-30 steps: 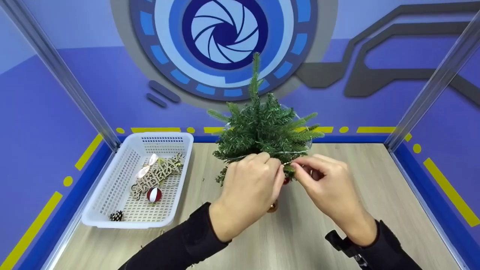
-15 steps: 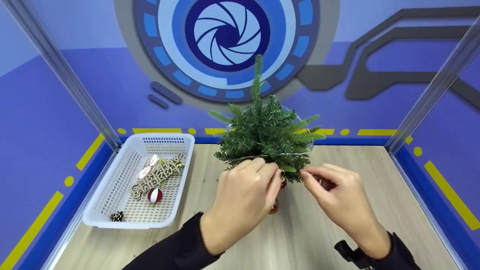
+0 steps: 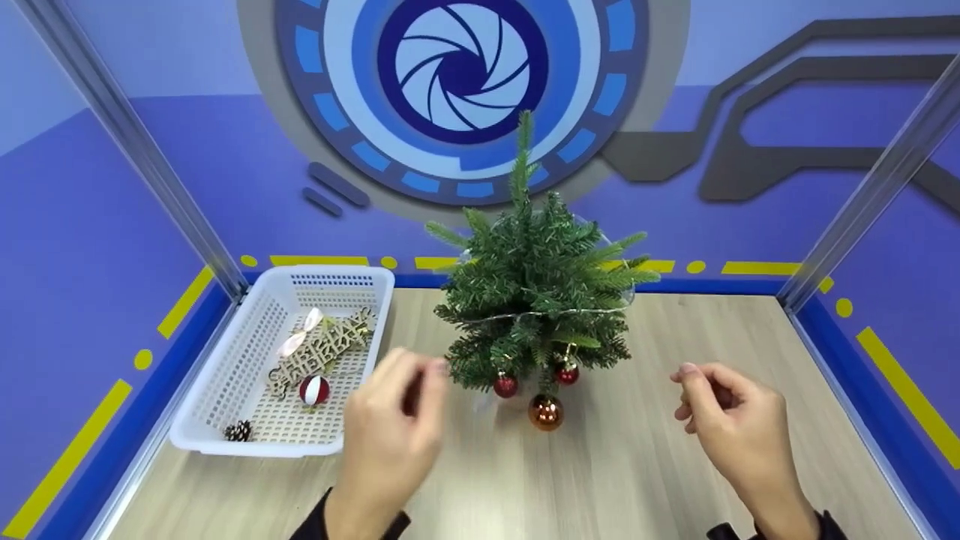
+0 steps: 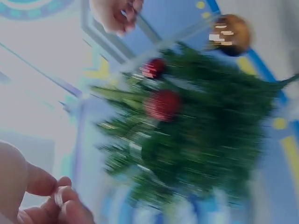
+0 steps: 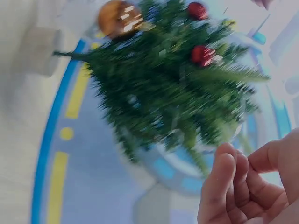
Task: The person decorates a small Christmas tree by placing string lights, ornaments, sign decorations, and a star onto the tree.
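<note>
A small green Christmas tree stands upright in the middle of the table, a thin silvery strand running across its front. Low on the front hang two red baubles and a larger copper-coloured bauble. Left of these, between basket and tree, my left hand is in the air, holding nothing, its fingers loosely curled. My right hand is well to the right of the tree, likewise holding nothing, fingers loosely bent. In the right wrist view its thumb and fingers overlap the edge of the branches.
On the left stands a white perforated basket. Inside lie wooden lettering, a pale bow, a red-and-white ball and a pine cone. A metal post rises at the right back.
Both hands have let go of the tree's front and drawn apart, the left toward the basket, the right further right. The baubles they covered now show.
</note>
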### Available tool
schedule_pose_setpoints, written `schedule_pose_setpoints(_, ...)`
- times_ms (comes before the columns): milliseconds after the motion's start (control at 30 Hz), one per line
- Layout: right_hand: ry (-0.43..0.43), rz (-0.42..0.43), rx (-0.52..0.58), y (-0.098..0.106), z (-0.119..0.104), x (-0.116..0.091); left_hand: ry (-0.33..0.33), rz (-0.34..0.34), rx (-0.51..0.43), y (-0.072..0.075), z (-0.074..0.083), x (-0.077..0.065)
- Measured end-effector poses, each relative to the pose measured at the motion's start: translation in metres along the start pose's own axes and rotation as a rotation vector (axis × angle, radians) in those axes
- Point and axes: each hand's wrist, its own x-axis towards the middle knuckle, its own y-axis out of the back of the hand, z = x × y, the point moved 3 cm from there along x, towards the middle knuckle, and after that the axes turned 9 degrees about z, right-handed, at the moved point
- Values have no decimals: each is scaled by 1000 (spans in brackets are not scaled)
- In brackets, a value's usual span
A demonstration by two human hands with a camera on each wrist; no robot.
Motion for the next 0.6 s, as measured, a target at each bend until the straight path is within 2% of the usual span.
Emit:
schedule_pose_setpoints(67,-30,-20,-31,-7,15,1,116,-4,33,-4,-27,-8)
schedule_pose_setpoints(167,-26,-117,-79,-25,38,4,269,-14,74,-15,-68,-20)
schedule_pose_setpoints(267,-13,-248,-112,-47,58,6,419,-51,51,-32,-103,-35)
schedule_pose_setpoints(333,-36,-328,-79,-62,69,5,525,-103,-18,-47,-122,-47)
schedule_pose_setpoints(467,-106,-433,-7,-89,85,2,687,-223,-173,-78,-147,-71)
schedule_pose_setpoints(533,-135,-476,26,-101,90,0,727,-272,-200,-90,-153,-83)
schedule_pose_setpoints(600,-149,-507,56,-111,93,-2,737,-306,-191,-99,-155,-93)
